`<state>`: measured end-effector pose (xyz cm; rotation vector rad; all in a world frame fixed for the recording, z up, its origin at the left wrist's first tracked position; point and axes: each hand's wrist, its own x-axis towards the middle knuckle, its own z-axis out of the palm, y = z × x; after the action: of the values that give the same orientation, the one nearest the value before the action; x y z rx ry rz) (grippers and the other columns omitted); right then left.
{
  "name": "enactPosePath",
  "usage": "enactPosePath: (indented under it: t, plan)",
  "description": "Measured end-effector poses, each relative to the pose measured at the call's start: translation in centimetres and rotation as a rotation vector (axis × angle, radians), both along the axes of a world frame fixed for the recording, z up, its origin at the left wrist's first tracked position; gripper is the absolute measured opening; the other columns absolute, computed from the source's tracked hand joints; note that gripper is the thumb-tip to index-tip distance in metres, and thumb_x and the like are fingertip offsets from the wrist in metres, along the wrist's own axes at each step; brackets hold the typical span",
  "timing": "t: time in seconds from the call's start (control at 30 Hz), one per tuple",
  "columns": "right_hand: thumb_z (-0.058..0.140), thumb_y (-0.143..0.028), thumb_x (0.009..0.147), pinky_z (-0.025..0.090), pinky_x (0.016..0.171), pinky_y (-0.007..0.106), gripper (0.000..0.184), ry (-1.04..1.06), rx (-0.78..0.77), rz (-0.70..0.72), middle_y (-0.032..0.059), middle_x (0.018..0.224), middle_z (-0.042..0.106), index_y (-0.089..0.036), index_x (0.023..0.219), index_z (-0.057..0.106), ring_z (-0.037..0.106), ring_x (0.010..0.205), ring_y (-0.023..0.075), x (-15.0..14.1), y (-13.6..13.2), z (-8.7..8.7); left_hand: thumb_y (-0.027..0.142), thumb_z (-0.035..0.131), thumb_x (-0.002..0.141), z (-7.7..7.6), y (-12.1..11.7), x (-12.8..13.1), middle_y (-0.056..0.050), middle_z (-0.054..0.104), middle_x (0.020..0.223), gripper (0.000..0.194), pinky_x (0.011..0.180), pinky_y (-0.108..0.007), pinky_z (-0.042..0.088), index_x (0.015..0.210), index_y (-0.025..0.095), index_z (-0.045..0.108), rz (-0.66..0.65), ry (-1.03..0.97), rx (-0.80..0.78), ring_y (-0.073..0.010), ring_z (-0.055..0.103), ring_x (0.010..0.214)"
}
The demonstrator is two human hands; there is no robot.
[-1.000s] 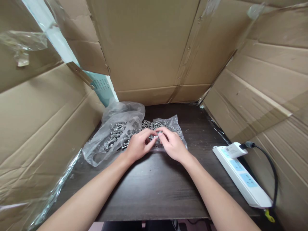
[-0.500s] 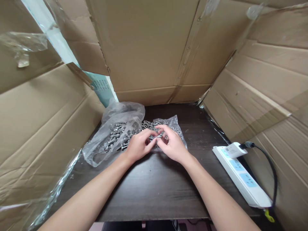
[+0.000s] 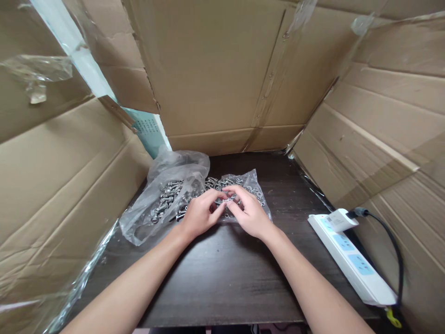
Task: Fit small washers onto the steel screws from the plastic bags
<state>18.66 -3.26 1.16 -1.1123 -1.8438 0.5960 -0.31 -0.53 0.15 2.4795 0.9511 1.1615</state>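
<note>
A small metal bolt (image 3: 228, 200) lies sideways between my two hands, above the pile of hardware. My left hand (image 3: 201, 212) pinches one end between thumb and fingers. From the other side, the thumb and forefinger of my right hand (image 3: 253, 214) close round the bolt near its middle; whether a nut or washer sits on it is too small to tell. Behind the hands, loose bolts (image 3: 212, 183) and flat washers (image 3: 257, 191) are spread on a clear plastic bag (image 3: 249, 176). More bolts (image 3: 167, 197) lie at the left in a second, crumpled plastic bag (image 3: 134, 227).
Everything rests on a dark wooden table (image 3: 219, 273). Cardboard walls (image 3: 215, 69) close in the back and both sides. At the right lies a white power strip (image 3: 351, 260) with a plugged-in adapter (image 3: 342, 220) and a black cable (image 3: 392, 243).
My right thumb and fingers spread apart around the bolt's end, then came together again on it. My left hand kept its grip. The view tilted up slightly.
</note>
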Motion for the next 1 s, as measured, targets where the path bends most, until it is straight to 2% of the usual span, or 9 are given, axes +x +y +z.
enactPosePath:
  t: [0.07,0.17,0.43,0.5,0.57,0.67,0.77,0.87,1.0]
  plan:
    - [0.054,-0.023,0.094,0.052,0.071,0.029,0.030,0.006,0.010,0.003,0.0078,0.115,0.070,-0.021,0.123,0.063,0.066,0.088,0.0187,-0.08,0.03,-0.04,0.020,0.059,0.098,0.00,0.04,-0.01,-0.003,0.071,0.098,0.011,0.064,-0.023,0.051,0.107,0.020,0.066,-0.005,-0.003,-0.003,-0.0104,0.064,0.065]
    - [0.052,-0.022,0.094,0.051,0.074,0.030,0.029,-0.009,0.025,-0.011,0.0072,0.108,0.071,-0.021,0.120,0.064,0.067,0.089,0.0193,-0.11,0.07,0.01,0.021,0.058,0.099,0.00,0.03,0.07,-0.004,0.071,0.098,0.011,0.063,-0.023,0.052,0.106,0.019,0.066,-0.011,0.002,-0.012,-0.0107,0.064,0.065]
    - [0.037,-0.030,0.106,0.046,0.068,0.029,0.030,-0.032,-0.060,0.010,0.0005,0.076,0.068,-0.022,0.111,0.066,0.064,0.068,0.0164,0.03,0.03,0.33,0.023,0.060,0.099,0.14,-0.21,0.24,-0.004,0.070,0.095,0.011,0.060,-0.022,0.050,0.105,0.019,0.068,-0.034,-0.004,0.000,-0.0097,0.062,0.062]
    - [0.038,-0.030,0.106,0.047,0.070,0.029,0.030,-0.023,-0.054,0.001,0.0027,0.084,0.071,-0.021,0.112,0.066,0.066,0.075,0.0172,-0.07,-0.03,0.35,0.023,0.060,0.099,0.17,-0.21,0.18,-0.004,0.070,0.096,0.011,0.061,-0.022,0.051,0.106,0.019,0.068,-0.021,-0.009,-0.003,-0.0107,0.063,0.065]
    - [0.044,-0.029,0.103,0.050,0.074,0.030,0.025,-0.016,-0.024,-0.015,0.0065,0.104,0.074,-0.021,0.116,0.065,0.068,0.085,0.0185,-0.17,-0.08,0.27,0.023,0.059,0.099,0.17,-0.17,0.12,-0.005,0.071,0.097,0.011,0.063,-0.023,0.052,0.106,0.019,0.068,-0.002,-0.015,-0.010,-0.0117,0.064,0.068]
    - [0.052,-0.026,0.098,0.053,0.075,0.031,0.027,-0.011,0.008,-0.020,0.0088,0.120,0.071,-0.022,0.123,0.062,0.068,0.087,0.0185,-0.23,-0.09,-0.02,0.023,0.059,0.099,0.14,-0.11,0.11,-0.005,0.071,0.098,0.011,0.063,-0.023,0.052,0.106,0.019,0.067,0.017,-0.023,-0.022,-0.0117,0.065,0.067]
    - [0.053,-0.024,0.097,0.054,0.073,0.031,0.028,-0.013,0.020,-0.011,0.0084,0.117,0.071,-0.022,0.124,0.062,0.066,0.081,0.0171,-0.17,-0.02,-0.22,0.023,0.059,0.099,0.06,-0.08,0.19,-0.005,0.072,0.099,0.011,0.062,-0.023,0.052,0.105,0.019,0.067,0.023,-0.022,-0.026,-0.0112,0.064,0.065]
    - [0.053,-0.025,0.098,0.053,0.076,0.032,0.025,-0.018,0.021,-0.020,0.0072,0.110,0.073,-0.022,0.121,0.063,0.067,0.083,0.0183,-0.06,0.05,-0.15,0.022,0.058,0.098,-0.02,-0.10,0.30,-0.004,0.071,0.097,0.011,0.062,-0.023,0.051,0.105,0.019,0.066,0.023,-0.003,-0.028,-0.0111,0.064,0.064]
    - [0.048,-0.027,0.101,0.050,0.077,0.033,0.021,-0.063,-0.045,-0.003,0.0046,0.098,0.074,-0.023,0.112,0.066,0.067,0.083,0.0191,0.11,0.06,0.07,0.021,0.058,0.098,-0.10,-0.10,0.27,-0.003,0.070,0.095,0.011,0.061,-0.023,0.051,0.105,0.019,0.066,0.011,0.026,-0.040,-0.0109,0.063,0.064]
